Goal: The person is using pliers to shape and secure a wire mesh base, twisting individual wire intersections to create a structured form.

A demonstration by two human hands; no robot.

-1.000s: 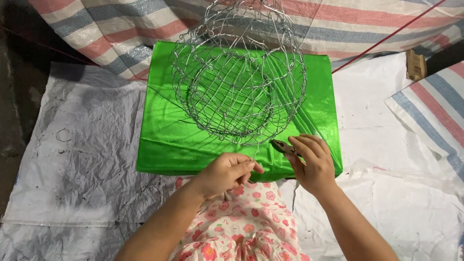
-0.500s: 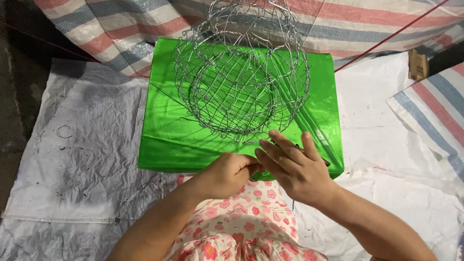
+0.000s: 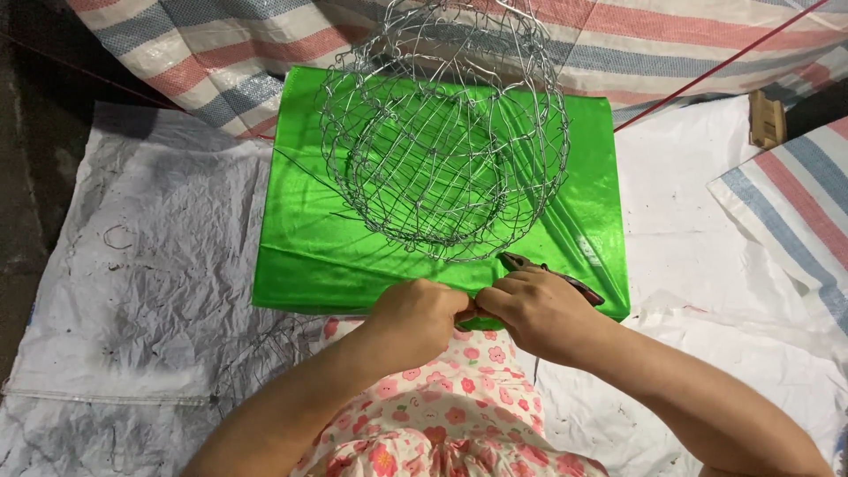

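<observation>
Working at the near edge of one green board, we press our curled left hand against our right hand, which grips dark pliers; one wire basket stands just beyond them.

Both forearms entered from 6 o'clock and converged at frame centre. The left hand was curled into a fist; the right hand, fingers flexed, met it knuckle to knuckle.
</observation>
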